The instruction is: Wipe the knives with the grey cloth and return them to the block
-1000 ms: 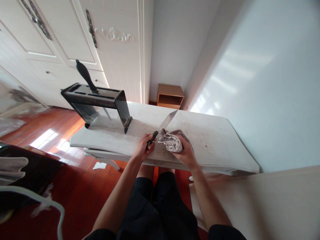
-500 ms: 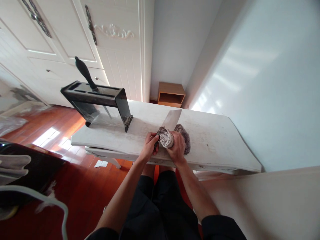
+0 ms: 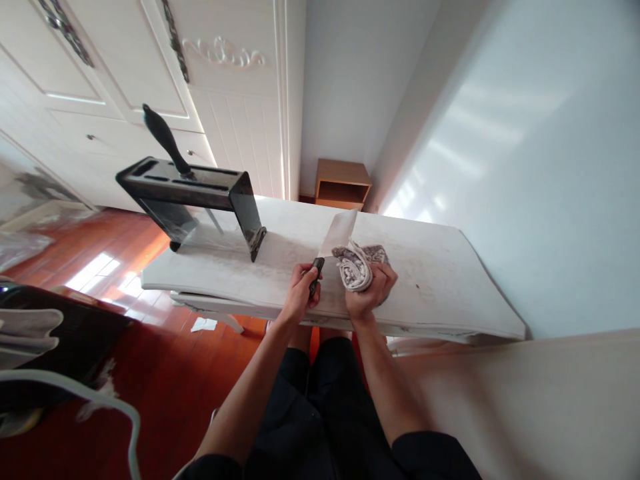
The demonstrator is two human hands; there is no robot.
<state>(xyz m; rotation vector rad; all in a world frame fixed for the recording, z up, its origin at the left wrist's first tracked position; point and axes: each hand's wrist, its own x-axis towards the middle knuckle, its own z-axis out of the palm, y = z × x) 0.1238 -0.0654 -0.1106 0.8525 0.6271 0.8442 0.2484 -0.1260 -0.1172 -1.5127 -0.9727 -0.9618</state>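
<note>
My left hand [image 3: 301, 295] is closed round the black handle of a broad-bladed knife [image 3: 339, 233], whose blade points up and away over the white table [image 3: 440, 267]. My right hand [image 3: 371, 293] grips a bunched grey-and-white cloth [image 3: 356, 268] pressed against the right side of the blade, near its base. Both hands hover just above the table's near edge.
A black knife block [image 3: 200, 193] with one black-handled knife [image 3: 163, 137] in a slot stands at the table's left. White wardrobe doors fill the back left, with a small wooden box [image 3: 343, 187] on the floor behind the table. A wall runs along the right.
The cloth went from the table beside the blade onto its base, then slid up the blade's right side. The knife tilted more upright and the view shifted slightly.
</note>
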